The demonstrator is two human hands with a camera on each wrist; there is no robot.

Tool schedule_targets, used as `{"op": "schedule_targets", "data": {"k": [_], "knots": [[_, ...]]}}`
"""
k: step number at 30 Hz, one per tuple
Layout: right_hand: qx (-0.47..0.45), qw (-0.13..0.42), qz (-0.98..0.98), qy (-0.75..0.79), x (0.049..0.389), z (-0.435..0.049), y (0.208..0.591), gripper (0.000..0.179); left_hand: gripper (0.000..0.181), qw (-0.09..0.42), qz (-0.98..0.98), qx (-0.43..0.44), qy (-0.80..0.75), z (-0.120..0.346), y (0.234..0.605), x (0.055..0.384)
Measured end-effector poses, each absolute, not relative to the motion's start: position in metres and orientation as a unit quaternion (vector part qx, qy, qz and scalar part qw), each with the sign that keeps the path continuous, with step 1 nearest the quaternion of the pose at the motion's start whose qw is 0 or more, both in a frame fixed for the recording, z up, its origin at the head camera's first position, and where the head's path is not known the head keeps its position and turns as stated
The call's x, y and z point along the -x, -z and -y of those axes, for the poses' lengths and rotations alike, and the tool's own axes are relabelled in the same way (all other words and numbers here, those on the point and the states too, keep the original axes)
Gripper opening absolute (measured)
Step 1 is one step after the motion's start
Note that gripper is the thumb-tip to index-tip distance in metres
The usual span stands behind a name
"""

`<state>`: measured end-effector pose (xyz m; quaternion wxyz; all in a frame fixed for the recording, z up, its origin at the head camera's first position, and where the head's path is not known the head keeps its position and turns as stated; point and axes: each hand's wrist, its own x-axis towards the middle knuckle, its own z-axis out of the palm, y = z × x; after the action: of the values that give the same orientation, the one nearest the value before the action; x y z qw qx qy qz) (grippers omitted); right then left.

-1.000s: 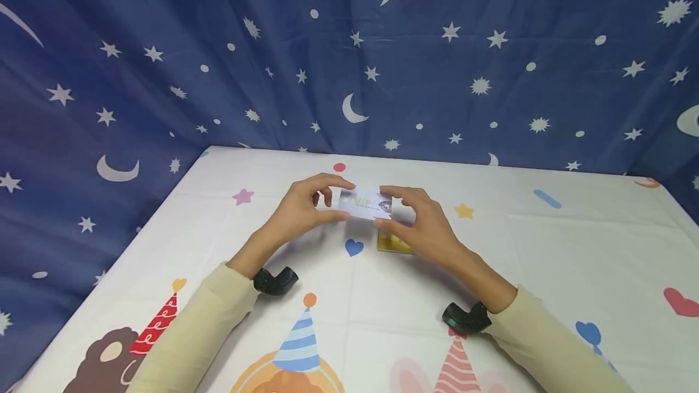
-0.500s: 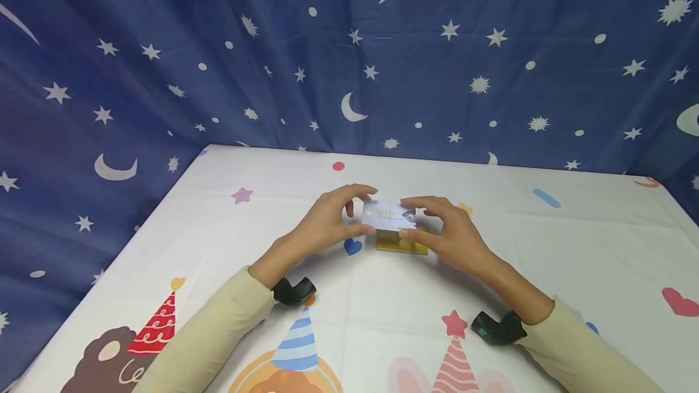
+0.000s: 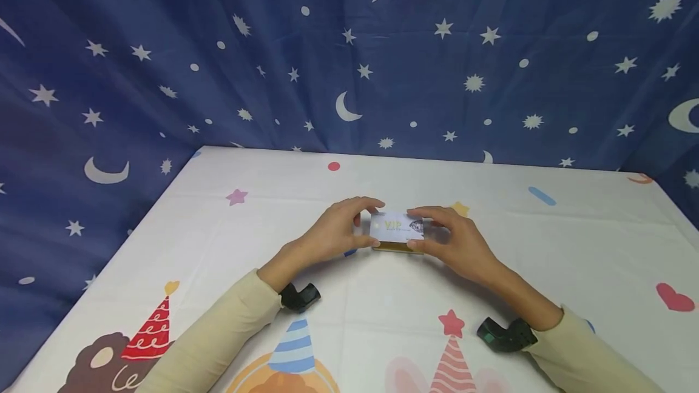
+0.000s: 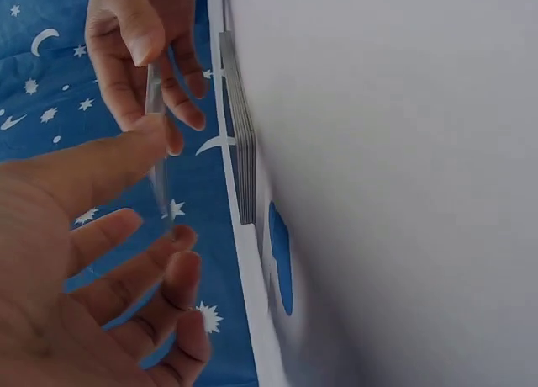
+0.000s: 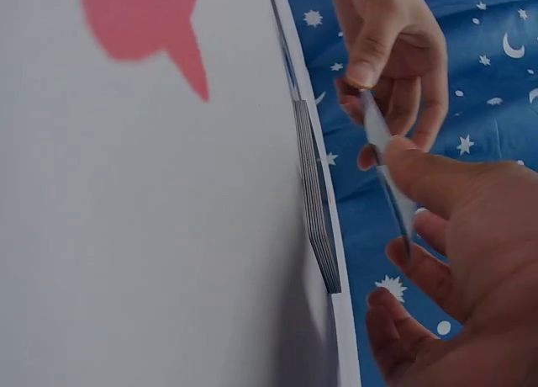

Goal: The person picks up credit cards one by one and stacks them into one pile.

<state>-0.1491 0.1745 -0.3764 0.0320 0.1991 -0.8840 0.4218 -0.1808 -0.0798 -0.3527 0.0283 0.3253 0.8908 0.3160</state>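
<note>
Between both hands is a white card (image 3: 397,228) printed with "VIP" in yellow. My left hand (image 3: 338,232) pinches its left end between thumb and index finger, and my right hand (image 3: 461,244) does the same at the right end. Beneath it on the table lies a stack of cards (image 3: 394,247), of which only a yellow front strip shows in the head view. From the side, the left wrist view shows the card's thin edge (image 4: 156,92) apart from the layered stack (image 4: 239,135). That gap also appears in the right wrist view.
A white cloth (image 3: 546,259) with printed party pictures covers the table. Behind it hangs a dark blue curtain (image 3: 273,29) with moons and stars. Each wrist carries a black device, such as the one on the right wrist (image 3: 508,335).
Both hands have carried the VIP card rightward and down in the head view, from left of the stack to over it. The card now hides most of the stack's yellow face.
</note>
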Motion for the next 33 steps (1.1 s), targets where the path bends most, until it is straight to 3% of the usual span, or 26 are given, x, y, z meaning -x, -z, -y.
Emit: {"op": "schedule_targets", "data": {"k": [33], "knots": [[-0.194, 0.023, 0.901, -0.388, 0.152, -0.176, 0.39, 0.052, 0.06, 0.034, -0.882, -0.341, -0.325, 0.081, 0.379, 0.188]]}}
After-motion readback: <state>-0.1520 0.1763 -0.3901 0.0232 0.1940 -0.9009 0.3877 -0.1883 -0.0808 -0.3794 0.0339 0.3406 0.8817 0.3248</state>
